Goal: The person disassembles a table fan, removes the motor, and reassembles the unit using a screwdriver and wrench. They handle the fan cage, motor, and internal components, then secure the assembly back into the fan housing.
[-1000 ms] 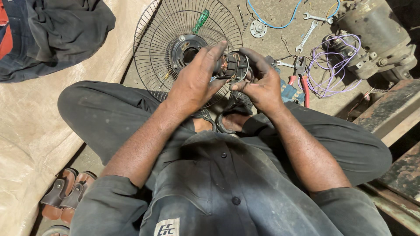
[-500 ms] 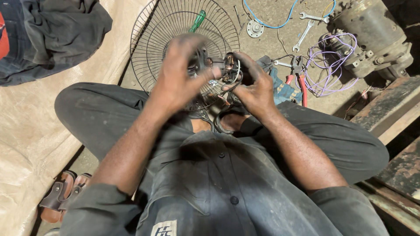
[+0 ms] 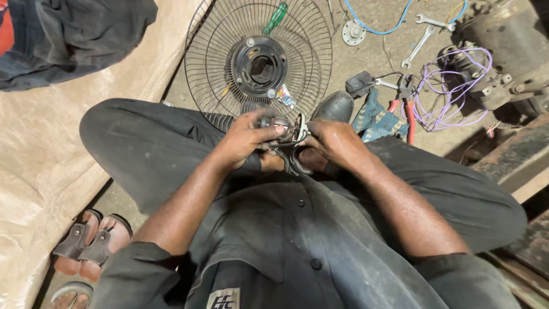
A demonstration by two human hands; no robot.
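Note:
I sit cross-legged in dark work clothes and hold a small dark motor part (image 3: 284, 136) with metal and wire on it, low over my lap. My left hand (image 3: 245, 139) grips it from the left, fingers curled over its top. My right hand (image 3: 333, 141) clasps it from the right. Just beyond my hands lies a round wire fan guard (image 3: 309, 57) on the floor, with a black hub (image 3: 260, 66) at its centre and a green-handled screwdriver (image 3: 275, 18) across its far side.
Red-handled pliers (image 3: 407, 109), spanners (image 3: 421, 38), a coil of purple wire (image 3: 452, 91), a blue cable (image 3: 383, 26) and a blue rag (image 3: 377, 121) lie at right by a large grimy motor (image 3: 509, 51). A sack cloth (image 3: 51, 149), sandals (image 3: 86, 243) and dark clothes (image 3: 68, 34) are left.
Both hands have dropped with the part from above the fan guard toward my lap. The view has shifted, so the guard's hub now shows uncovered.

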